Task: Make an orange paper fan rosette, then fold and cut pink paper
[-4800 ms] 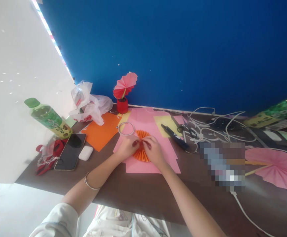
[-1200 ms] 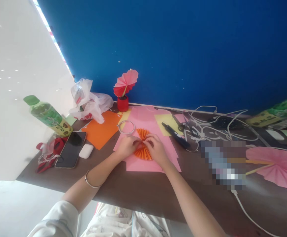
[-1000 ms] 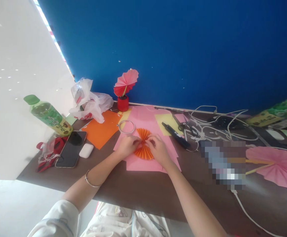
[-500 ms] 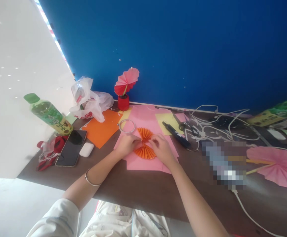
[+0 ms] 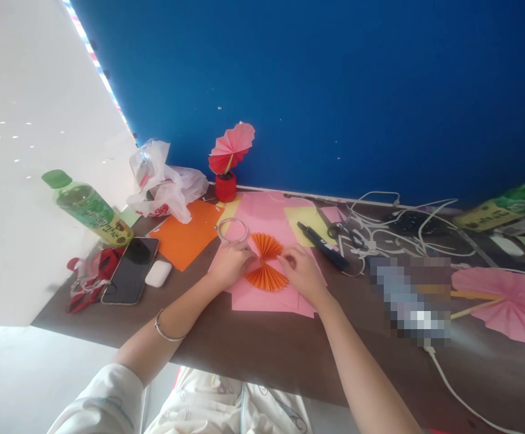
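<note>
An orange pleated paper fan [image 5: 267,278], pinched in at its middle so that two halves flare out, lies on pink paper sheets [image 5: 262,301]. My left hand [image 5: 231,265] is closed in a pinch at the left of its narrow waist. On the other side my right hand [image 5: 305,272] has thumb and fingertips pressed together, close to the fan's right edge; whatever is between them is too small to make out. A silver ring-shaped bangle [image 5: 231,230] lies just beyond my left hand.
Left are a green bottle [image 5: 88,208], phone [image 5: 131,271], white case [image 5: 158,273], plastic bag [image 5: 167,190] and orange sheet [image 5: 185,235]. A pink paper flower [image 5: 232,144] stands behind. A black pen-like tool [image 5: 322,246], white cables [image 5: 380,232] and pink fan [image 5: 510,304] are right.
My right hand has shifted slightly to the right, away from the fan's waist. The fan's lower half spreads a little wider to the right. My left hand has hardly moved.
</note>
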